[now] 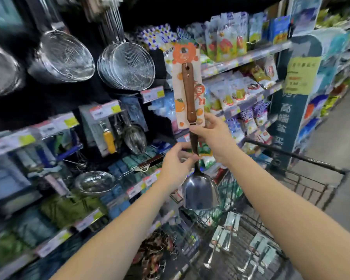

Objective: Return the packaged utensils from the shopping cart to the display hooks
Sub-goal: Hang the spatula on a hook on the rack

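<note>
Step in hand: lifting one item up toward the display. The steel-bladed spatula w/ brown wooden handle [188, 93] is held upright, blade down, above the black wire shopping cart [291, 155]. Its handle is backed by an orange-and-cream printed card [185, 53].

Right hand [215, 138] grips the shaft just below the wood. Left hand [175, 168] pinches the shaft lower down, just above the blade. The card top sits near the hanging round wire-mesh skimmers [129, 65], and it's not on any hook yet. The hang-hole seems to be at the card's top, but blur makes that unsure.

More carded utensils [231, 221] lie in the cart, so the task is prob. far from done.

Next move, by judgement: find a free peg among those w/ red-and-yellow price tags [152, 93], tip the card top toward it, thread the hole over the tip & slide it back, then let go w/ both hands. Which peg is the right one can't be told, as the shelves are too smeared.
</note>
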Tool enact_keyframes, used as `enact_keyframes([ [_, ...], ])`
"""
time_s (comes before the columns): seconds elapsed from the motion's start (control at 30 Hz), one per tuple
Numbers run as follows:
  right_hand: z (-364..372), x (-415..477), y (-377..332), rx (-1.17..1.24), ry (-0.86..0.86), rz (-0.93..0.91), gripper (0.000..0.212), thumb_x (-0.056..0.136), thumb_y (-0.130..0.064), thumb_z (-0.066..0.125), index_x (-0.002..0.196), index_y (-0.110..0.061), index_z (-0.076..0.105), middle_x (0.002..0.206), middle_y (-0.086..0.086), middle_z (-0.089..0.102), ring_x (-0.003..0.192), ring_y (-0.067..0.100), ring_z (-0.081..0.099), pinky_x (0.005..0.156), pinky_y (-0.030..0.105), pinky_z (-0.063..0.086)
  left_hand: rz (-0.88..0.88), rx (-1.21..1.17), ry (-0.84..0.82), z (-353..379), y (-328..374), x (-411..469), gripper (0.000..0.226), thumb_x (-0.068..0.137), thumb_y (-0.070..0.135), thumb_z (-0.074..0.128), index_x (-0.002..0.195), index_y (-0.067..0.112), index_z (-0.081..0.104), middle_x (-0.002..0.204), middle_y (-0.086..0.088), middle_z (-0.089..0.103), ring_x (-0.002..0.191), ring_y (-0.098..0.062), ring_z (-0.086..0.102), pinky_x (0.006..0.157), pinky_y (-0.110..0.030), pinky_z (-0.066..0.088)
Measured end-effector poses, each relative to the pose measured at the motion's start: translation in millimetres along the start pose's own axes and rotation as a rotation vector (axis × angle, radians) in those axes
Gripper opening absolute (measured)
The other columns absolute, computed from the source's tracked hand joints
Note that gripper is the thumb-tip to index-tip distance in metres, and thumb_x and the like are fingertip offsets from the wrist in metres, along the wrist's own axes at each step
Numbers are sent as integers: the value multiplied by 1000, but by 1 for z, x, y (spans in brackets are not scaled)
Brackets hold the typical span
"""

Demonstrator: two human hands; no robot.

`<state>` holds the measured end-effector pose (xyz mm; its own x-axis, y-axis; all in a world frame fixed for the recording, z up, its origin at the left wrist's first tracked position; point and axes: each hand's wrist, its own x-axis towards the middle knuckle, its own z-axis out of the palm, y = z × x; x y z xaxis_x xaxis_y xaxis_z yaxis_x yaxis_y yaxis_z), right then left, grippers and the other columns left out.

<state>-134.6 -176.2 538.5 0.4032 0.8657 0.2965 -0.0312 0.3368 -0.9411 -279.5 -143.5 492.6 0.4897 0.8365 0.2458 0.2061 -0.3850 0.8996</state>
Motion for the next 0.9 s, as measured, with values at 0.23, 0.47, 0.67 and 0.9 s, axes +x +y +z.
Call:
enact_keyframes([
  [0.23, 135, -14, -4, 36, -176, -17, 29, 85, 0, 78, 104, -21, 70, 88, 2, 78, 80, 23, 72, 80, 50, 62, -46, 59, 247, -119, -13, -55, 30, 97, 14, 70, 106, 39, 58, 80, -9, 72, 67, -19, 66, 72, -39, 55],
  [0.47, 289, -80, -9, 89, -377, -21, 32, 85, 1, 79, 100, -25, 70, 85, -6, 79, 81, 17, 73, 74, 40, 59, -76, 113, 395, -253, -28, -161, 33, 95, 15, 73, 124, 24, 61, 90, -7, 75, 79, -7, 69, 81, -27, 56],
  [0.67, 425, -166, -31, 167, -516, -57, 37, 85, 7, 77, 102, -25, 71, 94, -4, 80, 87, 10, 74, 85, 35, 61, -76, 187, 534, -367, -19, -276, 33, 95, 9, 71, 123, 24, 61, 97, 1, 74, 87, -6, 71, 81, -18, 56],
  [0.9, 551, -256, -67, 237, -670, -89, 37, 89, 5, 74, 119, -16, 67, 98, -1, 77, 79, 1, 73, 67, 22, 60, -101, 255, 697, -471, 2, -394, 34, 96, 11, 71, 119, 30, 56, 88, -1, 74, 80, -12, 70, 74, -15, 55],
])
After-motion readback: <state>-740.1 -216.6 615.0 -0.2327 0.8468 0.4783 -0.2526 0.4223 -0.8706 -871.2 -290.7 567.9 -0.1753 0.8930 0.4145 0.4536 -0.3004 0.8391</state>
